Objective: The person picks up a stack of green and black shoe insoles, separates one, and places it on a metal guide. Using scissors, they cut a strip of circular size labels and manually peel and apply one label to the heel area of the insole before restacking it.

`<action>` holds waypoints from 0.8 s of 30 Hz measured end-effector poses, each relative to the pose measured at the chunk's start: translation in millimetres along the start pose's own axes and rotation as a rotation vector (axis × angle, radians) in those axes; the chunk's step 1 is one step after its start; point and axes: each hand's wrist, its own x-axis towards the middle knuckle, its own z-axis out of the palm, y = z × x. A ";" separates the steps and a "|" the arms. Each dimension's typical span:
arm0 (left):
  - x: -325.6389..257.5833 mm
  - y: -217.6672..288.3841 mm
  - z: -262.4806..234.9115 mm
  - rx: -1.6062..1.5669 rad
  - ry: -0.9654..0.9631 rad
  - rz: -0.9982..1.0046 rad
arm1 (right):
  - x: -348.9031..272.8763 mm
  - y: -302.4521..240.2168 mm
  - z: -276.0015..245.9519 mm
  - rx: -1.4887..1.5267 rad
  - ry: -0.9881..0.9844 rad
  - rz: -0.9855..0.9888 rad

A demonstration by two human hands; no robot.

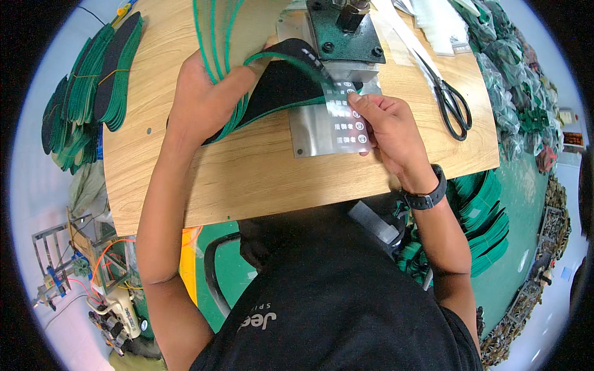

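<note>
My left hand (pixel 213 93) is closed around a fanned bundle of insoles (pixel 253 31) with green edges and beige undersides. A black insole (pixel 278 86) with a green rim curves out from the bundle toward the press, over the metal plate (pixel 306 139). Between the thumb and fingers of my right hand (pixel 393 130) is a clear transfer film (pixel 346 127) with rows of white print. This film hangs over the plate, just in front of the dark green press head (pixel 346 40). Its upper end meets the black insole; whether they touch I cannot tell.
Black-handled scissors (pixel 455 108) lie on the wooden table (pixel 247 185) at the right, near clear film sheets (pixel 439 28). Tied insole stacks (pixel 114 74) stand at the left edge. Bagged insoles (pixel 510 59) and green stacks (pixel 482 210) fill the right side. An air compressor (pixel 124 309) is lower left.
</note>
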 end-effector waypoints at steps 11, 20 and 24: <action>5.3 7.2 24.5 0.533 -0.153 0.173 | -7.0 0.5 1.5 0.031 0.021 -0.073; 1.3 3.9 7.3 0.146 0.017 0.048 | -10.5 3.1 -13.9 0.159 0.160 -0.074; -3.4 7.7 0.2 -0.058 0.113 -0.044 | -3.1 -3.2 -0.4 -0.030 0.030 0.000</action>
